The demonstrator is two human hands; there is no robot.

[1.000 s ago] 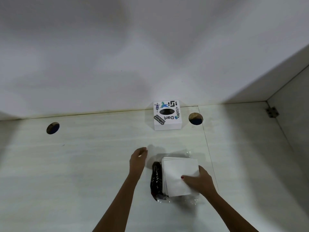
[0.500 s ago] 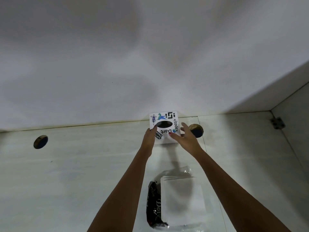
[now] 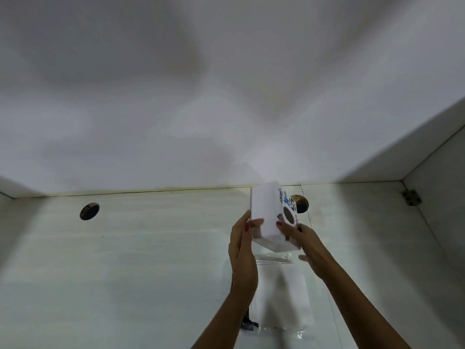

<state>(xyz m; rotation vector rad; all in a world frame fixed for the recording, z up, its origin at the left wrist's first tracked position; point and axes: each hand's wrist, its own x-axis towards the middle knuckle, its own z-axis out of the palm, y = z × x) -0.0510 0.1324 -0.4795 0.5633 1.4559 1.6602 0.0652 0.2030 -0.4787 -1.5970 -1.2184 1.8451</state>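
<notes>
A white tissue box (image 3: 268,217) with coloured stickers and a dark oval opening on its right-facing side is lifted off the desk and tipped onto its edge. My left hand (image 3: 242,245) grips its left side, thumb on the near face. My right hand (image 3: 300,238) holds its right side, fingers over the stickered face. Below them a stack of white paper napkins (image 3: 281,298) lies in a clear plastic wrapper with a black end, partly hidden by my left forearm.
The pale desk (image 3: 151,260) meets a white wall at the back. Two round cable holes sit in it, one at the left (image 3: 89,211) and one behind the box (image 3: 300,203). A side panel with a metal hinge (image 3: 411,197) closes the right.
Both hands left the napkin stack, reached to the tissue box at the back, and have lifted and tilted it so its opening faces right.
</notes>
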